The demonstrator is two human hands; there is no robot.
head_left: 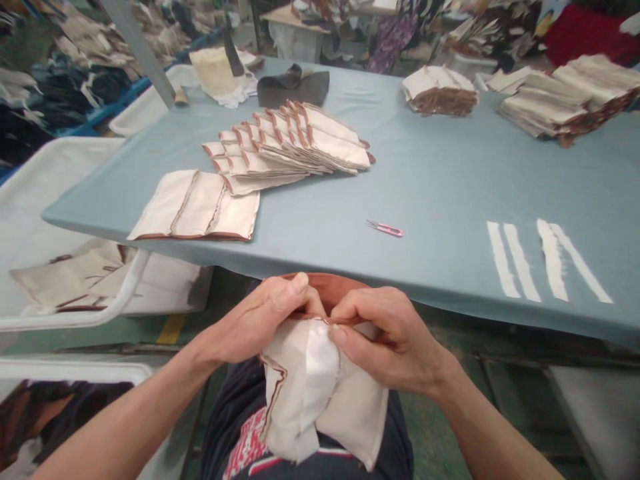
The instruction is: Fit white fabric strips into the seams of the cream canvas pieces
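Observation:
Just in front of the table's near edge, both hands hold a cream fabric piece [357, 407] with brown edging over my lap. My left hand [275, 307] has its fingers closed on the top edge. Close beside it, my right hand [390, 333] pinches the same edge between thumb and forefinger. A white fabric strip [320, 367] hangs down the middle of the piece from between the hands. Behind the fingers curves a rust-brown part [325, 287] of the piece. What lies under the fingertips is partly hidden.
On the blue-green table [440, 200] lie pink-handled thread snips [385, 229], several white strips [520, 260], a fanned stack of cream pieces [295, 143] and a single flat piece [197, 203]. More stacks [440, 90] sit farther back. White bins [60, 160] stand at left.

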